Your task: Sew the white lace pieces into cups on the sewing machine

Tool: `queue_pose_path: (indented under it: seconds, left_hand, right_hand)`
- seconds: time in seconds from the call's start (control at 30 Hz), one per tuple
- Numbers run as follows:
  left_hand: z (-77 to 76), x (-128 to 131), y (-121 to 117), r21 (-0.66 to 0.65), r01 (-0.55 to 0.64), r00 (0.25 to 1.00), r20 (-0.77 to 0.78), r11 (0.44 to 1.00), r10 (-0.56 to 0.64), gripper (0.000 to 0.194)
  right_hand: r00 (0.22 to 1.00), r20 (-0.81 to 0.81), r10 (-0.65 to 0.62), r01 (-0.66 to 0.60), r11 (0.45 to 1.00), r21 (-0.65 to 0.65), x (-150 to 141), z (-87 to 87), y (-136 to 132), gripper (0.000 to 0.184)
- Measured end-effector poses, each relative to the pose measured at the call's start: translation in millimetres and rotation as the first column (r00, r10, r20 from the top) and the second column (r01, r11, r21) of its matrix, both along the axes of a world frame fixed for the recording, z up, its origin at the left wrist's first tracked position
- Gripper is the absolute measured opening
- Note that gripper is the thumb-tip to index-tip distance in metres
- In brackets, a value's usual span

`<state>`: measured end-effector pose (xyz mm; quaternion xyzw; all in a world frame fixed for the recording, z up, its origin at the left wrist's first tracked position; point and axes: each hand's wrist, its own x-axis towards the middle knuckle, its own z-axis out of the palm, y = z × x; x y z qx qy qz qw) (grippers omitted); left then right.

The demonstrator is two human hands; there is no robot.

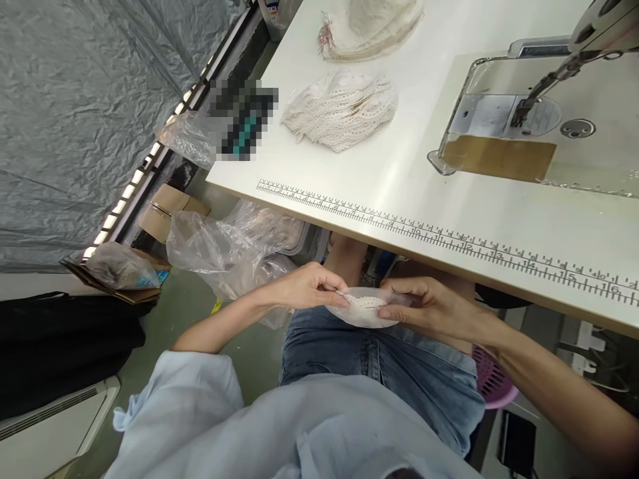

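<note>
Over my lap, just below the table's front edge, I hold a small, rounded white piece of sheer fabric with a lace strip (363, 318). My left hand (315, 286) pinches its left end between thumb and fingers. My right hand (426, 305) grips the other side, thumb in front and fingers behind. Part of the fabric is hidden by the fingers. On the white table (399, 179) beyond my hands lies a heap of cream lace trim (344, 113). Behind it is a bundle of off-white fabric (377, 30) with reddish threads at one corner.
A sewing machine (524, 110) is set into the table at the right. A printed ruler scale (419, 229) runs along the front edge. Plastic bags (214, 246) and a cardboard box (167, 211) are on the floor to the left. A purple basket (492, 379) and a phone (517, 442) are lower right.
</note>
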<state>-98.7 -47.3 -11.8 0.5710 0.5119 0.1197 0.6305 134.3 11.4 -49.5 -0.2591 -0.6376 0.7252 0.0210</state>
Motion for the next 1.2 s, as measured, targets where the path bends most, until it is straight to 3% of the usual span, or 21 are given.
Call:
queue_pose_path:
  seconds: [0.23,0.37,0.57,0.87,1.2]
  left_hand:
    - [-4.7,-8,-1,-0.103,0.018,0.996,0.086,0.995,-0.009,0.029]
    - [-4.1,1,3,-0.081,0.036,0.993,0.111,0.996,-0.026,0.041]
    - [-3.1,10,6,-0.071,-0.015,0.998,0.055,0.997,0.019,0.026]
    - [-9.5,1,1,-0.149,-0.072,0.988,0.122,0.986,0.09,0.026]
    - [-4.7,13,9,-0.073,0.031,0.999,0.035,0.997,-0.028,0.029]
  right_hand:
    - [0.997,-0.069,0.022,-0.025,0.999,-0.047,-7,0.6,-4,0.033]
    - [0.993,-0.103,0.057,-0.06,0.998,-0.027,-10,0.6,-3,0.032]
    - [0.995,-0.081,0.053,-0.051,0.998,0.024,-6,-2.7,-3,0.03]
    - [0.99,-0.112,0.085,-0.077,0.994,0.072,-4,2.1,-2,0.031]
    - [0.993,-0.073,0.093,-0.08,0.984,0.161,-8,-5.5,-5,0.035]
